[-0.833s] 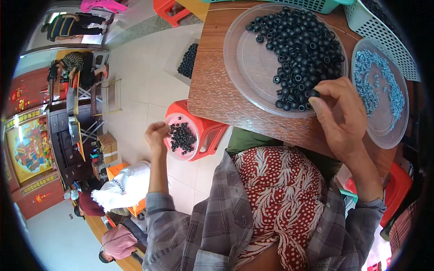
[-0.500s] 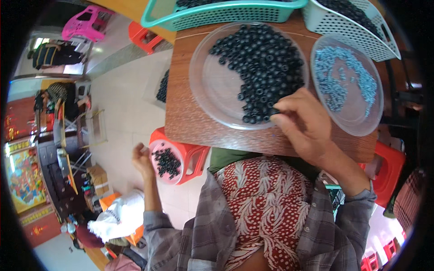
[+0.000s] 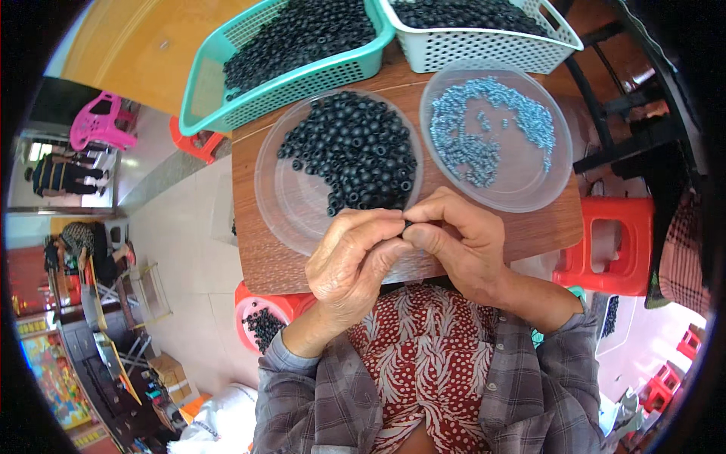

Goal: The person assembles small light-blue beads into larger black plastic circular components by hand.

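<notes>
My left hand and my right hand meet fingertip to fingertip above the near edge of a small wooden table. Between them they pinch a small black piece, mostly covered by the fingers. Just beyond sits a clear round plastic dish, partly filled with small black round pieces that have holes in them. To its right stands another clear dish holding tiny bluish metallic pieces.
A turquoise basket and a white basket, both with black pieces, stand along the far side. At left, a red stool bears a dish of black pieces. Another red stool is at right; people are in the background.
My left hand has come from beside the stool dish to meet my right hand. The right hand has left the dish's edge, with a black piece now between them. The view has shifted.
</notes>
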`<state>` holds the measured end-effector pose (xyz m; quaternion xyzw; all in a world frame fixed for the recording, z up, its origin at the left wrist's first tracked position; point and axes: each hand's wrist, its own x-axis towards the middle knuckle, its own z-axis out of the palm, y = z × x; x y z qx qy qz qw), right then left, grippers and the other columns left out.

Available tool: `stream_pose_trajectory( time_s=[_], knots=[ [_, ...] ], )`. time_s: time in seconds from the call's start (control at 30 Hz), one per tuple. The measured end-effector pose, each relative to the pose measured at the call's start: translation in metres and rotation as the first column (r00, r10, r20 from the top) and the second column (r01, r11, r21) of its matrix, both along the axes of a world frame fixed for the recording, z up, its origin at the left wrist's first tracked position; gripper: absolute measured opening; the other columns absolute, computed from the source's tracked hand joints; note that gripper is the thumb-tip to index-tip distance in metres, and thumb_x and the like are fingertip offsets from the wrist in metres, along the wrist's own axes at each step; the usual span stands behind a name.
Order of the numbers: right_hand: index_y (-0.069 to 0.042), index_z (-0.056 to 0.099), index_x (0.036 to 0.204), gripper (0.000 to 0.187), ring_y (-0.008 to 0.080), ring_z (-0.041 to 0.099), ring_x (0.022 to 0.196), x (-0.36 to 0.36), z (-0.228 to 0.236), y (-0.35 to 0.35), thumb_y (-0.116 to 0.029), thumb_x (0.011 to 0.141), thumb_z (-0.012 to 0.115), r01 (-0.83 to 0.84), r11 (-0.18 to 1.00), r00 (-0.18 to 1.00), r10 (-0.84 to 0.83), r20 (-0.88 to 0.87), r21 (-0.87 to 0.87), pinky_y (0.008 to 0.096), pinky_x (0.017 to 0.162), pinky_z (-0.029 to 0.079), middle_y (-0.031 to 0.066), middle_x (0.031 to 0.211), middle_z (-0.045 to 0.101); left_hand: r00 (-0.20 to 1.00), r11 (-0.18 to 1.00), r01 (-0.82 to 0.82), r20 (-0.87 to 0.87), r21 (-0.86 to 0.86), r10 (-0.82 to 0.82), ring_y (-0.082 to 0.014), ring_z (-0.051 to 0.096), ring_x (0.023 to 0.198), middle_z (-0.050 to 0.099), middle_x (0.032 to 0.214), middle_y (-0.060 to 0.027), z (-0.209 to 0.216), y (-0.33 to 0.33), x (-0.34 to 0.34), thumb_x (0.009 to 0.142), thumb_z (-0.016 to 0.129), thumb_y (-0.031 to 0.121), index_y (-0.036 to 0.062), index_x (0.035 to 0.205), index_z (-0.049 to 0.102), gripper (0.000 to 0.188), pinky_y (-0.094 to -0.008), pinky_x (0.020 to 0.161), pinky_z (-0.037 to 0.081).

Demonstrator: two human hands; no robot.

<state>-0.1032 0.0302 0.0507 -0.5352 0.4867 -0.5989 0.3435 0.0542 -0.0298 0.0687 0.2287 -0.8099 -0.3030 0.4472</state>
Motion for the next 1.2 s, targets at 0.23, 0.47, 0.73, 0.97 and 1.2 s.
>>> stream_pose_trajectory(
  time_s=[0.23, 0.47, 0.73, 0.97, 1.2],
  knots=[
    [0.002, 0.065, 0.099, 0.012, 0.0106, 0.057, 0.079, -0.002, 0.000, 0.003, -0.002, 0.088, 0.062, 0.038, 0.996, 0.989, -0.049, 0.137, 0.081, 0.0246, 0.069, 0.046, 0.0062, 0.086, 0.062, 0.994, 0.991, -0.107, -0.014, -0.082, 0.107, -0.0243, 0.065, 0.080, 0.067, 0.092, -0.0148, -0.011, -0.002, -0.013, 0.074, 0.076, 0.002, -0.0025, 0.095, 0.065, 0.024, -0.0302, 0.068, 0.052],
    [0.002, 0.064, 0.099, 0.012, 0.0097, 0.056, 0.078, -0.002, -0.006, 0.005, 0.000, 0.087, 0.062, 0.068, 0.996, 0.986, -0.077, 0.151, 0.060, 0.0243, 0.068, 0.046, 0.0055, 0.087, 0.061, 0.993, 0.993, -0.105, -0.049, 0.048, 0.107, -0.0244, 0.065, 0.077, 0.068, 0.089, -0.0135, -0.014, 0.000, -0.017, 0.074, 0.075, -0.001, -0.0020, 0.091, 0.065, 0.020, -0.0312, 0.067, 0.052],
    [0.000, 0.065, 0.096, 0.015, 0.0084, 0.055, 0.074, -0.013, -0.008, 0.005, 0.004, 0.082, 0.062, 0.125, 0.991, 0.992, -0.124, 0.040, -0.037, 0.0229, 0.062, 0.045, 0.0041, 0.085, 0.061, 0.996, 0.953, -0.034, 0.068, -0.300, 0.057, -0.0239, 0.064, 0.079, 0.068, 0.091, -0.0150, -0.009, -0.003, -0.029, 0.074, 0.076, -0.001, -0.0003, 0.088, 0.064, 0.018, -0.0307, 0.066, 0.051],
    [0.000, 0.065, 0.096, 0.013, 0.0057, 0.056, 0.074, -0.020, -0.005, 0.010, 0.003, 0.084, 0.062, 0.100, 0.992, 0.982, -0.112, 0.152, 0.082, 0.0216, 0.063, 0.045, 0.0023, 0.086, 0.062, 0.997, 0.975, -0.012, 0.073, -0.220, 0.029, -0.0238, 0.064, 0.078, 0.068, 0.091, -0.0154, -0.008, -0.002, -0.034, 0.075, 0.075, -0.002, -0.0010, 0.087, 0.064, 0.017, -0.0307, 0.065, 0.051],
    [0.000, 0.064, 0.096, 0.010, 0.0040, 0.056, 0.079, -0.023, -0.001, 0.011, 0.000, 0.086, 0.062, 0.102, 0.985, 0.952, -0.137, 0.274, 0.140, 0.0197, 0.069, 0.046, 0.0007, 0.089, 0.063, 0.999, 0.991, -0.023, 0.044, -0.133, 0.029, -0.0227, 0.063, 0.077, 0.067, 0.092, -0.0156, -0.010, -0.003, -0.040, 0.076, 0.074, -0.001, -0.0014, 0.088, 0.063, 0.016, -0.0295, 0.064, 0.050]
  ],
)
